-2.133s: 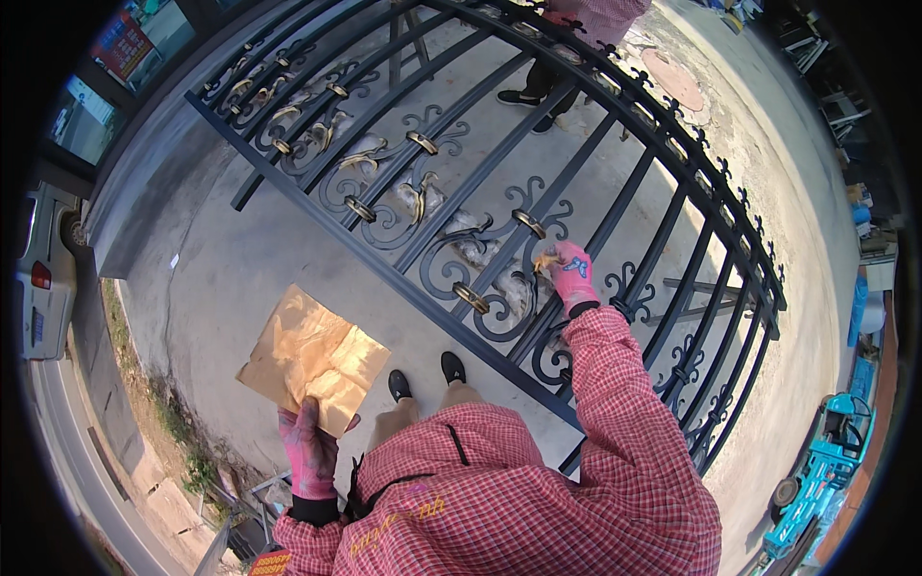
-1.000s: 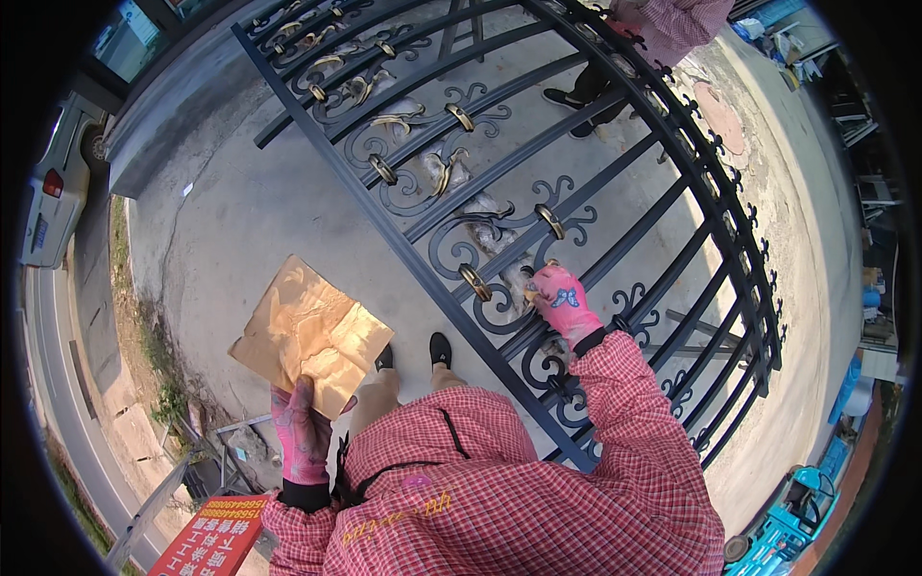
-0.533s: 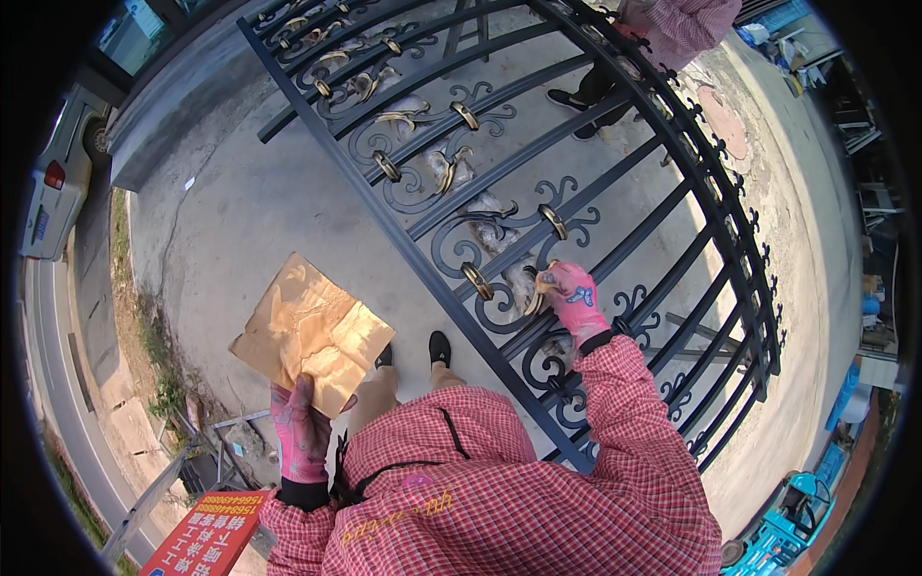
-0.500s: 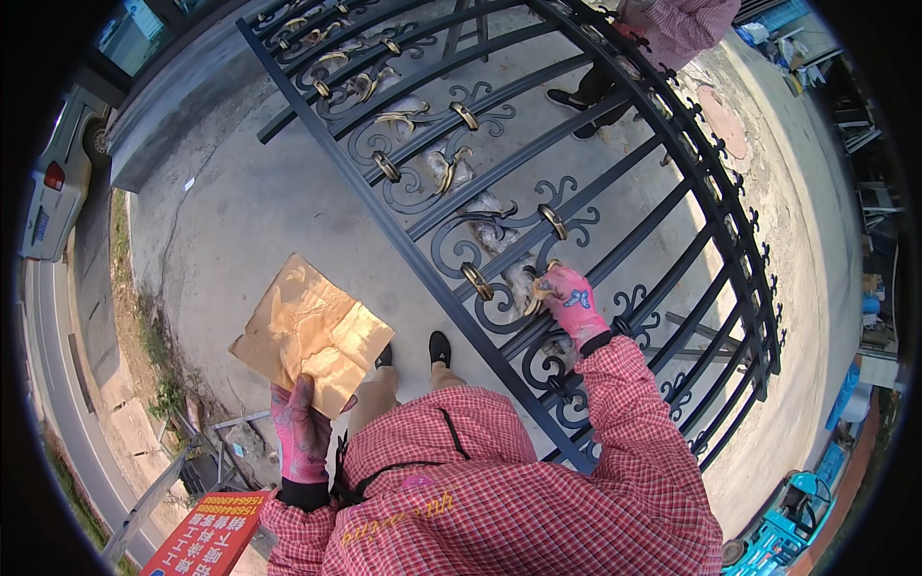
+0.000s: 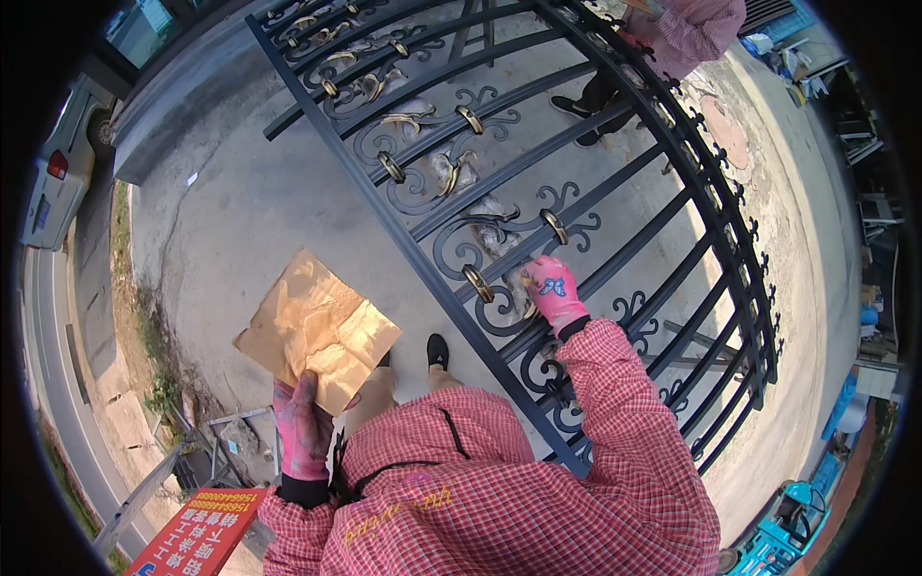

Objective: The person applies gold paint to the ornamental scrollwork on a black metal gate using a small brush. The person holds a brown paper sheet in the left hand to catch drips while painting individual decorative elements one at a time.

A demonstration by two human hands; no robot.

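My left hand (image 5: 305,422), in a pink glove with dark smudges, grips a piece of cardboard (image 5: 322,326) by its lower edge, thumb on top. Shiny gold paint coats much of that creased sheet. My right hand (image 5: 553,291), in a pink glove with a blue butterfly, is closed over a scroll ornament of the dark metal railing (image 5: 423,252). What its fingers hold, if anything, is hidden. Close by, a gold collar (image 5: 477,282) and another gold collar (image 5: 553,226) sit on the bars. Gold also marks a curled leaf piece (image 5: 451,173) farther up.
The railing lies across in front of me, raised over a concrete floor (image 5: 259,211). At its far side stands another person in a checked sleeve (image 5: 696,38). A red sign (image 5: 197,533) is at lower left, a parked vehicle (image 5: 62,168) at far left, a turquoise machine (image 5: 783,528) at lower right.
My right hand has shifted slightly left and up along the ornament, its fingers turning inward. The cardboard in my left hand has moved only a little. The other person's arm shifted slightly.
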